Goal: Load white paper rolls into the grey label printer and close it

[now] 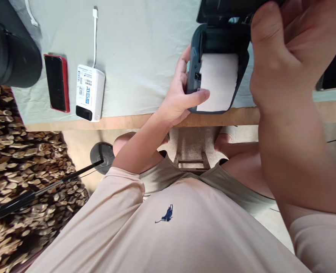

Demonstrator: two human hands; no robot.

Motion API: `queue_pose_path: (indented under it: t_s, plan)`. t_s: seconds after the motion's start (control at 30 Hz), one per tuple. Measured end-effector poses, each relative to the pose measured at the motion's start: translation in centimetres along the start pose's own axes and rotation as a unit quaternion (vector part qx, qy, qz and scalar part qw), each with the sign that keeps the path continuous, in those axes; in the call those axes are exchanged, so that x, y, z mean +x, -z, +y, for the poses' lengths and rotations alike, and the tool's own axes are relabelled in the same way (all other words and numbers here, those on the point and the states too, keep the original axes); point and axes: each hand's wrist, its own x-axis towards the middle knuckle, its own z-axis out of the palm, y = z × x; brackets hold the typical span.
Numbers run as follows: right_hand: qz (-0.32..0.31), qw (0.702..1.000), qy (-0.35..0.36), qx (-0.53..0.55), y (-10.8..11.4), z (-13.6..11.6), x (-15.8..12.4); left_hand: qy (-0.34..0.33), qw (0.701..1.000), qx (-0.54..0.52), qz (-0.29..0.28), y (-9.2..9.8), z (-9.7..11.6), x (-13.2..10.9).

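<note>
A dark portable receipt printer (194, 64) is at the table's front edge, its black lid (221, 9) swung up and away from me. White paper (221, 76) lies in its compartment, the near end reaching toward the front rim. Wrapped round the printer's left side is my left hand (182, 93), with the thumb pressed on the paper. My right hand (289, 49) is at the raised lid's right side, its thumb against the lid; the other fingers are mostly hidden behind the hand.
On the pale cloth-covered table (142, 57) lie a red-cased phone (56, 83) and a white power bank (89, 93) with a white cable (95, 38). A black rounded object (11, 49) stands at the left, a dark device (335, 68) at the right. Stacked firewood (20, 159) is at lower left.
</note>
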Motion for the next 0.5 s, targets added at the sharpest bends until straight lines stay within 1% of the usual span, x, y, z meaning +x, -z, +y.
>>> queue_pose_path:
  t_s: [0.13, 0.23, 0.3, 0.37, 0.43, 0.5]
  plan:
    - [-0.040, 0.999, -0.025, 0.006, -0.4, -1.0, -0.9, -0.021, 0.999, 0.007, -0.027, 0.4, -0.1, 0.1]
    - [-0.069, 0.997, -0.038, 0.026, -0.7, -1.3, -1.4, -0.020, 0.999, 0.004, -0.036, 0.5, -0.1, 0.0]
    - [-0.066, 0.995, -0.050, 0.051, -0.9, -1.0, -1.6, -0.005, 1.000, -0.005, -0.028, 0.4, 0.0, -0.2]
    - [-0.067, 0.992, -0.075, 0.075, -1.0, -0.6, -1.8, 0.001, 0.999, -0.029, -0.025, 0.3, 0.0, -0.3]
    - [-0.083, 0.986, -0.113, 0.091, -1.1, -0.2, -1.9, -0.023, 0.997, -0.054, -0.054, 0.2, 0.0, -0.3]
    - [-0.110, 0.976, -0.153, 0.109, -1.3, 0.0, -2.0, -0.066, 0.991, -0.063, -0.102, 0.2, 0.0, -0.2]
